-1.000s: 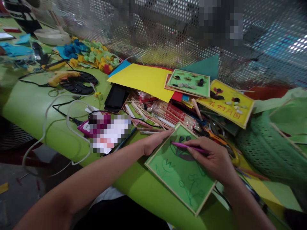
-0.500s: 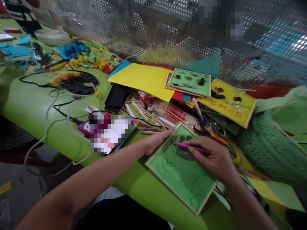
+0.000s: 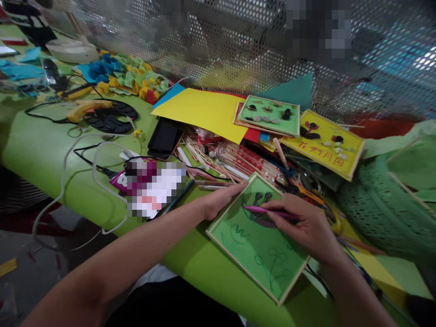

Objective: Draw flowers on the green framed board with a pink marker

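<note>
A green picture (image 3: 235, 268) in a thin wooden frame lies tilted in front of me. It carries pencil-like flower outlines and dark flower shapes near its top. My right hand (image 3: 303, 222) rests over its right side, fingers pinched around a purple pen (image 3: 259, 210). The pen's tip meets the sheet beside the dark flowers, at a drawn leaf line. Along the upper left edge of the frame, my left hand (image 3: 223, 200) grips the picture; its fingers are partly hidden behind the frame.
Behind lie wooden sticks (image 3: 235, 159), a yellow sheet (image 3: 200, 109), a green framed picture (image 3: 265, 116) and a yellow one (image 3: 327, 143). A green basket (image 3: 378, 209) stands right. Left are a black phone (image 3: 165, 136), cables, a yellow glue gun (image 3: 88, 109) and crumpled paper (image 3: 136, 75).
My right hand and the pen tip have shifted slightly down on the sheet, the pen now lying flatter. My left hand keeps its place at the frame.
</note>
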The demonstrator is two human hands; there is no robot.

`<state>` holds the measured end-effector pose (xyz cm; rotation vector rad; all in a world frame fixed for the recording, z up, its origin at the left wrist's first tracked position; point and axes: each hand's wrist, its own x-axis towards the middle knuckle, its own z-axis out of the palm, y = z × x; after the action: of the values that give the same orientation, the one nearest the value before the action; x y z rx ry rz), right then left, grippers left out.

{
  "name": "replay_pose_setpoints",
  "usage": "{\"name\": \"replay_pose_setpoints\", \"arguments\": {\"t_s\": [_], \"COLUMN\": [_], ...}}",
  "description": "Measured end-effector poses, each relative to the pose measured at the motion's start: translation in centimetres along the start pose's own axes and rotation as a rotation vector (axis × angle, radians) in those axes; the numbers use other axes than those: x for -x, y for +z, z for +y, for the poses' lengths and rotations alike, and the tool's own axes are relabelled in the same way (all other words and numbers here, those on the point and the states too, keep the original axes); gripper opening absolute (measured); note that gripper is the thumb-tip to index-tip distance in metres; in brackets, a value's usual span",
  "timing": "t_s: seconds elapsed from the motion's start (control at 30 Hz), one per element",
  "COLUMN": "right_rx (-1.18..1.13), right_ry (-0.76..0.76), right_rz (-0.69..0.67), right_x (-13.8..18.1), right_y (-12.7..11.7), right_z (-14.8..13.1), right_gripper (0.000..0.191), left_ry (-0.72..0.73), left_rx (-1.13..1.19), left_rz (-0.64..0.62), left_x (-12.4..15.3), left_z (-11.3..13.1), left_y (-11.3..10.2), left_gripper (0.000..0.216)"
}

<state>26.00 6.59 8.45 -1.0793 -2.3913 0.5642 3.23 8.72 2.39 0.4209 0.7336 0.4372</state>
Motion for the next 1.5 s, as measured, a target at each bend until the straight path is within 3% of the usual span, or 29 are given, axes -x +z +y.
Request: {"name": "replay_pose_setpoints", "arguments": {"t_s": [0.23,0.57,1.33,1.5], "right_rx": [0.008,0.003,0.011,0.011], "right_ry": [0.003,0.013,-0.002,0.037], "right_rz": [0.010,0.015,-0.004,0.052], "right_x": [0.03,-0.07,-0.18,-0.09], "right_y": [-0.15,0.01,-0.32,-0.06], "right_z": [-0.12,-0.20,-0.49,-0.19], "right_gripper": [0.014,0.013,0.013,0.014], "left_ry": [0.044,-0.009,-0.009,0.002], "left_rx": [0.008,0.034,0.032,0.025], "left_rz": [-0.045,0.012,-0.017,-0.023], "left_x": [0.39,0.55,0.56,0.49], "left_z": [-0.03,0.22,0.26,0.15], "left_y": [0.06,0.60,0.56,0.45], "left_gripper": [0.066,0.062,0.063,0.063]}}
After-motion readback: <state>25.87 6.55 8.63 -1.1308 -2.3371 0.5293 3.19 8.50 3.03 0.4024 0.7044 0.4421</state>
